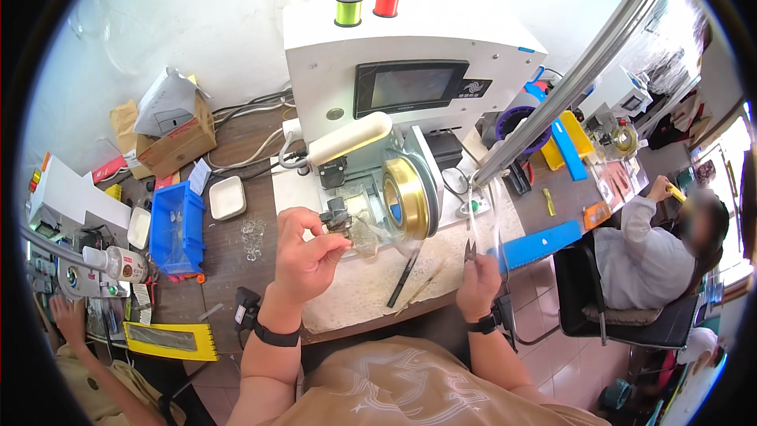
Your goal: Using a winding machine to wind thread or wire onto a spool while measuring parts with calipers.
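Observation:
My left hand is raised in front of the white machine, thumb and forefinger pinched together. Whatever lies between those fingertips is too small to make out. Just beyond them sit a small dark clamp-like fixture and a large gold-rimmed spool. At the right, near the table's front edge, my right hand is closed around small dark snips, with two short points upward. A black pen and a thin stick lie on the pale work mat between my hands.
To the left stand a blue bin, a white dish and a cardboard box. A slanting metal pole rises at the right, near a blue board. One person sits at right; another's hand shows at left.

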Demonstrator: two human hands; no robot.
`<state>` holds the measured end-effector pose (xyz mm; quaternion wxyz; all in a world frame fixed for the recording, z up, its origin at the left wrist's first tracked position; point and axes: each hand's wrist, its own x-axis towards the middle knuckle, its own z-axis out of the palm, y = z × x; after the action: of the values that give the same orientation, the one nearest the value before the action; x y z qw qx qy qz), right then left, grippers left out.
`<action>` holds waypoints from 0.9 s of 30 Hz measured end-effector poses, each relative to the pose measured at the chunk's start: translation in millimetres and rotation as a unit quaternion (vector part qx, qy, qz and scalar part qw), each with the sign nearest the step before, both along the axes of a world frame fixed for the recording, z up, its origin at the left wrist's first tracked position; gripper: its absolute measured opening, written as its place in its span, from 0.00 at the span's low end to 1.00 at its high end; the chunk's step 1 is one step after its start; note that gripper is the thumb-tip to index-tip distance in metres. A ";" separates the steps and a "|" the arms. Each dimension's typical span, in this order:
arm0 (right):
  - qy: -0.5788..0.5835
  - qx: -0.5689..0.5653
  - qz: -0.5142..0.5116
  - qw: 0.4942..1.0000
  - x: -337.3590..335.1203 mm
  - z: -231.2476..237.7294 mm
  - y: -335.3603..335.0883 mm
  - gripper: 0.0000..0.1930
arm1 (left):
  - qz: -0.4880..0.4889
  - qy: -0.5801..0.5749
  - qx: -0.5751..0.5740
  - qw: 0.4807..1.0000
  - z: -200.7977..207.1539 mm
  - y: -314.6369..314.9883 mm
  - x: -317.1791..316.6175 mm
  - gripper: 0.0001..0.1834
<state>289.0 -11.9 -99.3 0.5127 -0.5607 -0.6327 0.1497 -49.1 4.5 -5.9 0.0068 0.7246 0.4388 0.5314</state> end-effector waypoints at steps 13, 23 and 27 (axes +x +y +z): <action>0.012 -0.002 0.007 1.000 -2.1 9.6 -0.4 0.04 | -0.009 -0.072 -0.044 0.996 3.3 0.0 -0.8 0.06; 0.009 0.008 0.008 1.000 -1.7 12.3 -0.7 0.04 | -0.007 -0.081 -0.062 0.995 0.5 -3.7 5.5 0.07; 0.025 0.028 0.023 0.999 -0.5 9.2 1.5 0.04 | -0.005 -0.096 -0.075 0.993 -3.6 -4.6 8.6 0.08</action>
<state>288.5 -10.5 -90.1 0.5401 -0.5276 -0.6364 0.1580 -40.4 -0.1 -9.6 0.1061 0.6700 0.4712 0.5637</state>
